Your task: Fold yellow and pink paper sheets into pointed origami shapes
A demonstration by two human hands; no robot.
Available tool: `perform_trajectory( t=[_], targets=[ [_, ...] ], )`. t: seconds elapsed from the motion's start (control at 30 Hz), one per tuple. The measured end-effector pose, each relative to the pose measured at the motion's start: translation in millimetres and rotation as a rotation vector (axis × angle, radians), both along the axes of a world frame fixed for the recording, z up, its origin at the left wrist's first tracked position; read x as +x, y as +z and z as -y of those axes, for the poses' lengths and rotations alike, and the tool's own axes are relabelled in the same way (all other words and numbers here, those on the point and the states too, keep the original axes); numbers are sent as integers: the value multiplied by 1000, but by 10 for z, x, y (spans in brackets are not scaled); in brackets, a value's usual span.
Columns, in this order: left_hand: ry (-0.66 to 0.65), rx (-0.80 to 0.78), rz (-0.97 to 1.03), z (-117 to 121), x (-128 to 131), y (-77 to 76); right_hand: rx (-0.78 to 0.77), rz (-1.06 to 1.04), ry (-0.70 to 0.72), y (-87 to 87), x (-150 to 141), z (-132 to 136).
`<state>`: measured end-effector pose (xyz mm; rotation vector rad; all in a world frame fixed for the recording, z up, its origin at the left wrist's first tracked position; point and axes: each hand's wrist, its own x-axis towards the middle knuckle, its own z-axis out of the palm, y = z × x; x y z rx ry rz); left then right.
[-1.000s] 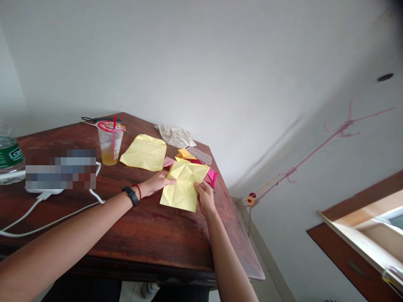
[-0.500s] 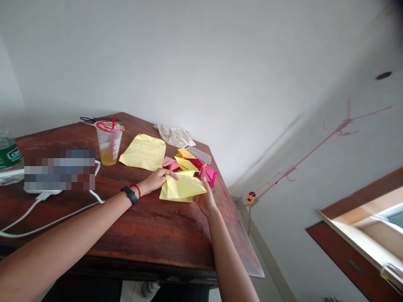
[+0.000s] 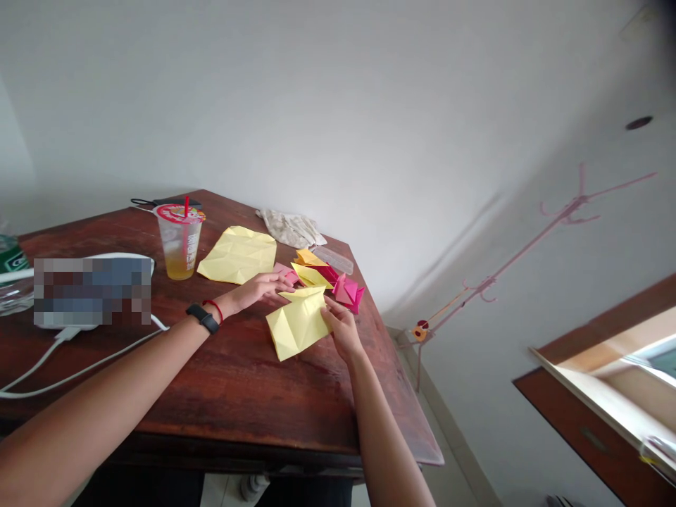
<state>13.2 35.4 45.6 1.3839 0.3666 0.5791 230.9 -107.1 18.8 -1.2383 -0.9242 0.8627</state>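
1. The left hand (image 3: 256,292) lies stretched out, palm down, with its fingers (image 3: 279,280) held close together. Their tips reach the upper edge of the folded yellow paper (image 3: 296,324) and seem to touch it, without a visible pinch.
2. The right hand (image 3: 342,329) is curled, with its fingertips (image 3: 327,306) pressed to the right edge of the same paper. Its thumb is hidden, so I cannot tell whether it pinches the sheet.
3. The folded yellow paper sits tilted on the worktop (image 3: 248,394), between the hands, toward the right edge and some way in from the near edge. Its creases form raised, angled facets.
4. Just past it, toward the right corner, lie a small pink paper fold (image 3: 285,272), yellow paper folds (image 3: 310,276), an orange-yellow fold (image 3: 309,258) and a magenta paper fold (image 3: 346,291), overlapping or touching one another.
5. A creased, flat pale yellow sheet (image 3: 237,255) lies left of that group, near the far edge.
6. Beyond the group are a crumpled white cloth (image 3: 289,229) and a clear plastic strip (image 3: 334,260).
7. A clear plastic cup (image 3: 178,243) with amber liquid and a red straw (image 3: 185,218) stands left of the flat sheet.
8. A white cable (image 3: 79,372) runs across the left side of the worktop from a pixelated object (image 3: 92,292).
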Motion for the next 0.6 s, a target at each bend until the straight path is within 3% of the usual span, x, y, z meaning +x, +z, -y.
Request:
perform_trajectory(
  t=[0.17, 0.27, 0.47, 0.6],
  targets=[
    [5, 218, -103, 197, 79, -46, 42, 41, 18, -29, -141, -11],
    [-42, 186, -137, 285, 143, -127, 66, -14, 4, -28, -175, -21],
    [113, 101, 5, 312, 252, -219, 107, -107, -83, 12, -177, -15],
    [93, 36, 53, 387, 304, -272, 122, -86, -145, 5, -177, -15]
  ],
)
